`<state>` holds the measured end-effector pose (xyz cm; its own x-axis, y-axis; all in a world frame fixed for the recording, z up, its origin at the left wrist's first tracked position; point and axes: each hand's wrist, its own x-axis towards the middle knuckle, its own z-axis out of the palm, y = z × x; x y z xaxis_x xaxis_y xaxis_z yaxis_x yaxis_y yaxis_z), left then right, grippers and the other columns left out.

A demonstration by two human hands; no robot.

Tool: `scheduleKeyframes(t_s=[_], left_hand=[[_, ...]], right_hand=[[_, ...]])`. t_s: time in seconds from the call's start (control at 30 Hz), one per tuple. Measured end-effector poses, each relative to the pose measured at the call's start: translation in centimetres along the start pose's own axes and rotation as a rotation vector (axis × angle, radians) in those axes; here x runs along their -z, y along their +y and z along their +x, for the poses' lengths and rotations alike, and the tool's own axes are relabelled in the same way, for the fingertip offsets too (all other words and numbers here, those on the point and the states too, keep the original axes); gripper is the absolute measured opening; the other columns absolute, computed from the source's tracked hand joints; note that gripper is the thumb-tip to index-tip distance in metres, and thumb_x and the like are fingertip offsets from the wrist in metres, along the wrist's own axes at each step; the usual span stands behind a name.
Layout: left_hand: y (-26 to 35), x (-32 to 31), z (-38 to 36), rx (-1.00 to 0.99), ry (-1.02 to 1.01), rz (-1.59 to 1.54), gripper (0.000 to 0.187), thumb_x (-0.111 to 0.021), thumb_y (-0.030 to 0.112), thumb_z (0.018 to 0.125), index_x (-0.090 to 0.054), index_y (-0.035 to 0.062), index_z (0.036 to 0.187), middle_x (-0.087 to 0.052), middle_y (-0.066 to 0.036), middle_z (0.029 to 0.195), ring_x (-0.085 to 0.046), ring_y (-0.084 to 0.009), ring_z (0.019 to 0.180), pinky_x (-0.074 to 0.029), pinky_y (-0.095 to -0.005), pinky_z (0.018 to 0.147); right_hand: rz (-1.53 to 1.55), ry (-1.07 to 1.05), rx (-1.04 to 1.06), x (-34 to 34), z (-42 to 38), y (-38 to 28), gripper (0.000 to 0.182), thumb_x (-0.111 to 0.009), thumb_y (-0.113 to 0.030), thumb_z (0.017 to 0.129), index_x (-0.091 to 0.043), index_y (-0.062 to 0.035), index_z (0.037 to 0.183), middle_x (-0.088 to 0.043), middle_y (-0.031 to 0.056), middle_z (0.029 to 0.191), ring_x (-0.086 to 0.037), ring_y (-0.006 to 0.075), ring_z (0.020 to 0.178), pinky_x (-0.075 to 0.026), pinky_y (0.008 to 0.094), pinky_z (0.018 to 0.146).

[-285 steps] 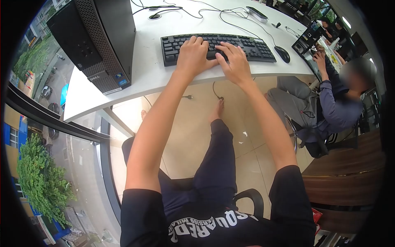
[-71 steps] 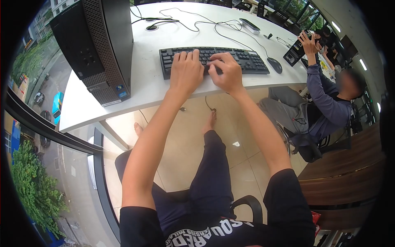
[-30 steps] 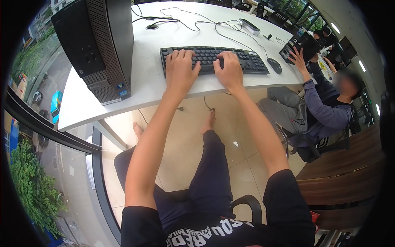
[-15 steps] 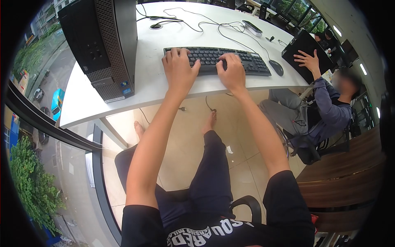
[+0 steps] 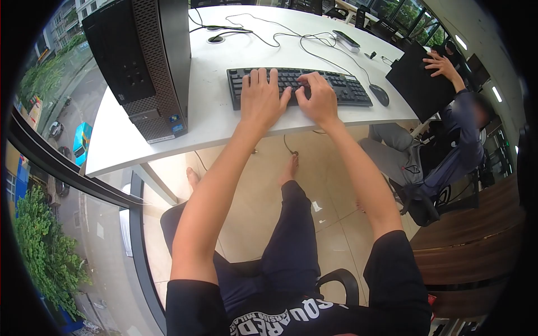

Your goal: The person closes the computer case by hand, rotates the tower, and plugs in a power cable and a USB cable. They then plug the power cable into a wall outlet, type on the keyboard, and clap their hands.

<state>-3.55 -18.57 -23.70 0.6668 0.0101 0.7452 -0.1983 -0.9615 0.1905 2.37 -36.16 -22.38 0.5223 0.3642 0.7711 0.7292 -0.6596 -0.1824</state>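
Observation:
A black keyboard [image 5: 352, 92] lies on the white table [image 5: 210, 120] near its front edge. My left hand [image 5: 262, 101] rests over the keyboard's left part, fingers spread on the keys and the thumb out to the right. Close beside it, my right hand [image 5: 318, 99] is on the middle keys with its fingers bent but apart. Neither hand grips anything. A black mouse [image 5: 379, 95] sits just right of the keyboard, touched by no hand.
A black computer tower [image 5: 154, 67] stands at the table's left end. Cables and a small box [image 5: 346, 40] lie towards the back. At right, a seated person [image 5: 448, 151] has a hand on a black case [image 5: 417, 81]. A window borders the left side.
My left hand has moved right along the keyboard, closer to my right hand. The other person's hand has moved up on the black case, which has tilted. The view has shifted slightly.

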Motion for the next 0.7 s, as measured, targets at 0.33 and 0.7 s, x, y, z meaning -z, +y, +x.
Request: scheduleKeyframes(t_s=[0.33, 0.7], left_hand=[[-0.3, 0.0, 0.1, -0.006, 0.000, -0.007, 0.032, -0.063, 0.032, 0.102, -0.071, 0.0055, 0.119, -0.063, -0.012, 0.109, -0.056, -0.0288, 0.108, -0.042, -0.0446, 0.098], [-0.5, 1.0, -0.4, 0.017, 0.111, -0.153, 0.021, -0.063, 0.004, 0.089, -0.069, 0.0017, 0.109, -0.067, -0.012, 0.105, -0.061, -0.0300, 0.106, -0.047, -0.0435, 0.098]], right_hand=[[0.058, 0.052, 0.129, 0.5, 0.1, 0.7, 0.014, -0.070, -0.011, 0.083, -0.073, -0.0070, 0.096, -0.074, 0.0069, 0.102, -0.068, 0.0272, 0.095, -0.056, 0.0400, 0.081], [0.081, 0.062, 0.227, 0.8, 0.1, 0.1, 0.006, -0.073, -0.013, 0.081, -0.076, -0.0072, 0.080, -0.079, 0.0041, 0.099, -0.071, 0.0258, 0.100, -0.054, 0.0408, 0.091]])
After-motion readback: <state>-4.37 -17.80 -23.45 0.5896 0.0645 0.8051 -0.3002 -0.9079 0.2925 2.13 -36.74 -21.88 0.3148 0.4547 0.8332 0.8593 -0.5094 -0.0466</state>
